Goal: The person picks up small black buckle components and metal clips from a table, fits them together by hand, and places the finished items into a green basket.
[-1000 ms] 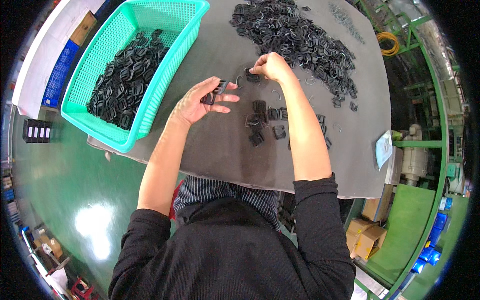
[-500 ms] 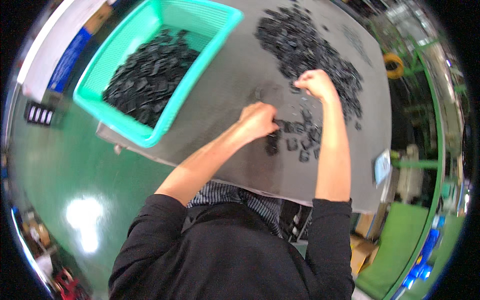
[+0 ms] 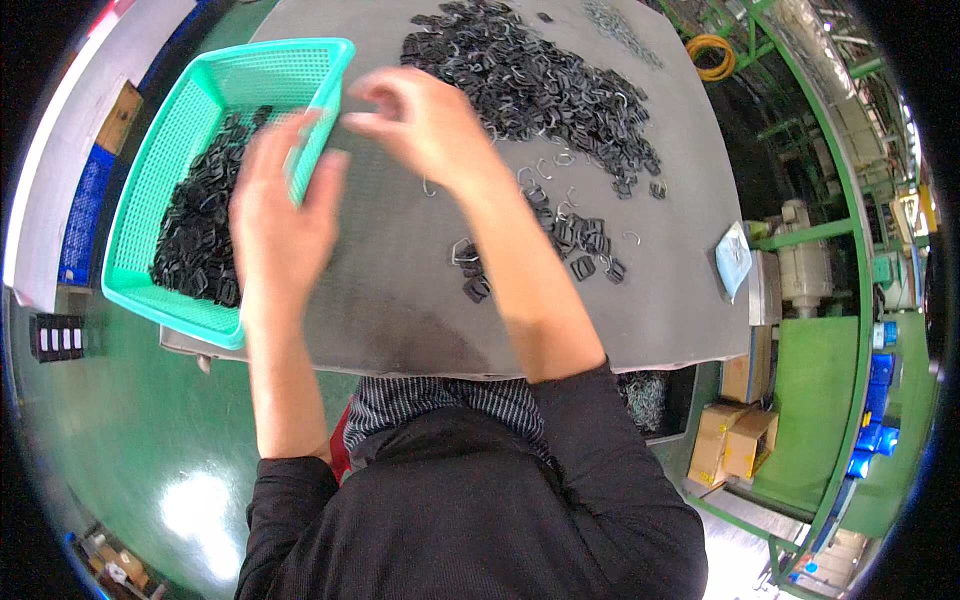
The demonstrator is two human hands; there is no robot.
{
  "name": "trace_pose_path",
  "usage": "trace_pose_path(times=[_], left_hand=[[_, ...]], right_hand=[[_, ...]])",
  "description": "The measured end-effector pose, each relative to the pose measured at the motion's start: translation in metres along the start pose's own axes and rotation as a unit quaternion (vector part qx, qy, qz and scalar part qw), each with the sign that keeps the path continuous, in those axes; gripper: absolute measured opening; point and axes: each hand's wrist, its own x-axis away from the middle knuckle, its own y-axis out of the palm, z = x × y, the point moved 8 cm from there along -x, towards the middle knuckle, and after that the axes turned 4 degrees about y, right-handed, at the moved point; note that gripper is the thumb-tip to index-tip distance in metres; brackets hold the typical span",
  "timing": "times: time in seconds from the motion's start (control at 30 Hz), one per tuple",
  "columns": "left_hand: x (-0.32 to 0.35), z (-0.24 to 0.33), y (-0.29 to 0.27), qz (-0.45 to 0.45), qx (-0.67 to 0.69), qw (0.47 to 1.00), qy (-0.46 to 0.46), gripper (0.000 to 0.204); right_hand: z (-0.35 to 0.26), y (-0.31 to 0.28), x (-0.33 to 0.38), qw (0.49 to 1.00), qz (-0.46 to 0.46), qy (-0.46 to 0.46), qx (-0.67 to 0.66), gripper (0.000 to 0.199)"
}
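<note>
My left hand (image 3: 285,205) is over the near right rim of a green plastic basket (image 3: 225,328), blurred by motion. Its thumb stands apart from its fingers, and I make out nothing held. Inside the basket lie many small black plastic pieces (image 3: 195,235). Just right of the basket's far corner, my right hand (image 3: 425,125) hovers above the table with curved fingers and a gap at the thumb. A large heap of black pieces with thin metal hooks (image 3: 540,85) spreads beyond it. Closer to me is a smaller cluster of black pieces (image 3: 580,240), partly behind my right forearm.
The grey-topped table (image 3: 400,300) carries loose metal hooks (image 3: 545,168) and a pile of small metal bits (image 3: 615,30) at the back. A pale blue packet (image 3: 733,262) lies at the right edge. Cardboard boxes (image 3: 725,440) and green frames (image 3: 855,230) stand to the right.
Both hands have moved left from the black pieces on the table toward the basket, and their fingers have spread. My view has shifted, so table and basket sit differently.
</note>
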Motion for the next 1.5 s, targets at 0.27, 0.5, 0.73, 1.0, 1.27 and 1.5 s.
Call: trace_pose_path(times=[0.27, 0.5, 0.73, 1.0, 1.27, 1.5], left_hand=[[0.054, 0.059, 0.233, -0.333, -0.006, 0.941, 0.066, 0.028], [0.064, 0.057, 0.267, -0.393, 0.117, 0.911, 0.034, 0.029], [0.056, 0.064, 0.278, -0.382, 0.581, 0.685, -0.219, 0.022], [0.081, 0.099, 0.301, -0.394, 0.078, 0.916, 0.012, 0.039], [0.028, 0.020, 0.262, -0.360, 0.264, 0.888, -0.110, 0.030], [0.039, -0.020, 0.255, -0.365, 0.554, 0.668, -0.338, 0.027]], right_hand=[[0.206, -0.077, 0.140, 0.930, -0.029, 0.322, 0.174, 0.031], [0.251, -0.144, 0.169, 0.922, 0.025, 0.367, -0.123, 0.019], [0.266, -0.198, 0.215, 0.912, 0.084, 0.373, -0.148, 0.019], [0.244, -0.224, 0.241, 0.868, 0.227, 0.410, 0.162, 0.009], [0.279, -0.193, 0.258, 0.856, 0.090, 0.503, -0.081, 0.026], [0.245, -0.152, 0.200, 0.896, -0.003, 0.424, 0.132, 0.032]])
